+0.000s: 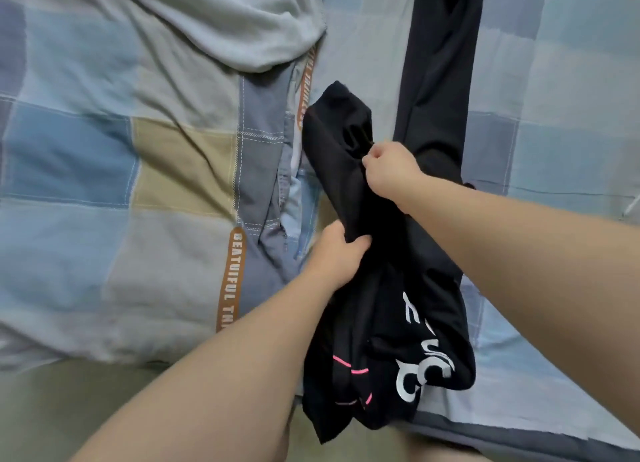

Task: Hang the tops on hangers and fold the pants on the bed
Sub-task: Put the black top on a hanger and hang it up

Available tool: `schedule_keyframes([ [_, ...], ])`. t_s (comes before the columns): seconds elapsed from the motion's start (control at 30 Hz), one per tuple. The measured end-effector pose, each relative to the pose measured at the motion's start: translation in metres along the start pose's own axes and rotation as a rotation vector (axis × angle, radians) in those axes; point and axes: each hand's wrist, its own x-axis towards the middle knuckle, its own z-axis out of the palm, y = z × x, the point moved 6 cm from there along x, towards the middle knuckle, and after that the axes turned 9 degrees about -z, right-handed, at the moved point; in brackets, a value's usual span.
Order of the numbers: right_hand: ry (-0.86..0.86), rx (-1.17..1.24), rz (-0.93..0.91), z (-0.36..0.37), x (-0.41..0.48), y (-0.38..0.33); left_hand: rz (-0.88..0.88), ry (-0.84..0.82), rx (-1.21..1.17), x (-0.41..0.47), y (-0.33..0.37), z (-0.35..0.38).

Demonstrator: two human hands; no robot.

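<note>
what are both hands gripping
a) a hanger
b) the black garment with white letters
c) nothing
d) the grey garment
b: the left hand and the right hand both curl round the black garment, bunched above the bed.

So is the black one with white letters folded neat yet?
No, bunched up. The black garment is crumpled, gripped by the left hand and right hand.
</note>
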Motion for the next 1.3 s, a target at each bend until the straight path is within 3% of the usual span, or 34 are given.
schedule_keyframes([
  [0.13, 0.002, 0.12, 0.195, -0.034, -0.059, 0.034, -0.089, -0.118, 0.118, -0.066, -0.019, 0.04],
  [0.17, 0.071, 0.247, 0.26, -0.046, -0.075, 0.046, -0.098, -0.109, 0.138, -0.084, -0.016, 0.044],
  [0.23, 0.149, 0.762, 0.317, -0.067, -0.119, 0.053, -0.109, -0.077, 0.102, -0.117, -0.005, 0.047],
  [0.3, 0.259, 0.929, 0.353, -0.106, -0.168, 0.06, -0.143, -0.014, 0.059, -0.153, 0.011, 0.044],
  [0.4, 0.219, 0.962, 0.209, -0.177, -0.245, 0.042, -0.176, 0.085, 0.05, -0.207, 0.048, 0.034],
  [0.5, 0.265, 1.139, 0.113, -0.247, -0.322, 0.031, -0.05, 0.125, 0.191, -0.261, 0.105, 0.028],
  [0.67, 0.352, 1.226, -0.034, -0.342, -0.429, 0.025, 0.297, -0.003, 0.399, -0.345, 0.216, 0.057],
  [0.8, 0.432, 1.306, -0.133, -0.4, -0.504, 0.029, 0.53, -0.206, 0.378, -0.406, 0.291, 0.111],
  [1.0, 0.73, 1.513, -0.178, -0.446, -0.609, 0.059, 0.699, -0.375, 0.42, -0.468, 0.337, 0.171],
  [1.17, 1.179, 1.361, 0.059, -0.437, -0.669, 0.098, 0.749, -0.509, 0.531, -0.497, 0.342, 0.184],
  [1.3, 1.346, 1.216, 0.319, -0.395, -0.692, 0.12, 0.707, -0.595, 0.477, -0.515, 0.332, 0.156],
])
